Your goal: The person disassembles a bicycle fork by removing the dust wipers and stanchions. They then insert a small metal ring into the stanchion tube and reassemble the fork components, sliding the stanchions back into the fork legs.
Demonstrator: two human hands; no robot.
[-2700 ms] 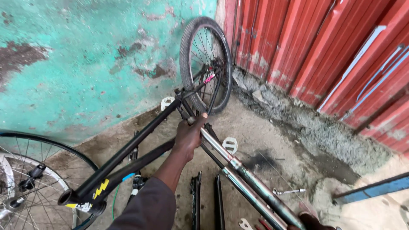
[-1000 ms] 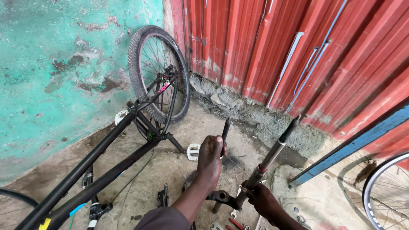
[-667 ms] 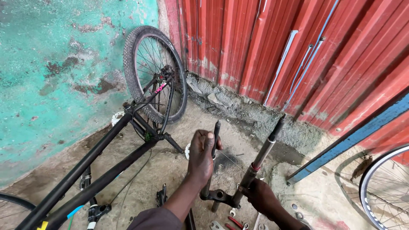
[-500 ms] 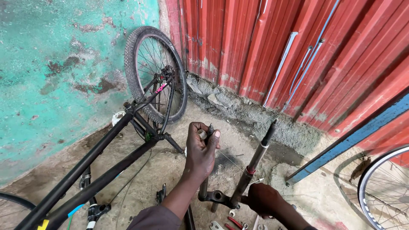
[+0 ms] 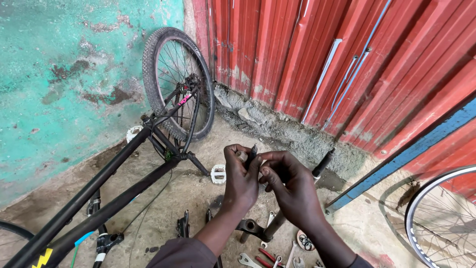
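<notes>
1. A red corrugated metal wall and a chipped green plaster wall meet behind the scene, framed much as they were half a second ago.
2. A black bicycle frame lies on the concrete floor, its knobbly rear wheel propped in the corner, unmoved since the earlier pictures; a second wheel shows at the right edge.
3. A black fork stands tilted behind the hands; the right hand, which gripped it lower down a moment ago, has let go of it.
4. The left hand is closed around a thin dark rod, held upright at chest height over the floor, only its tip showing above the fingers.
5. The right hand has risen to meet the left, fingers curled against the rod's side; whether it grips the rod cannot be told.
6. A white pedal lies just left of the hands.
7. Spanners and pliers lie scattered below.
</notes>
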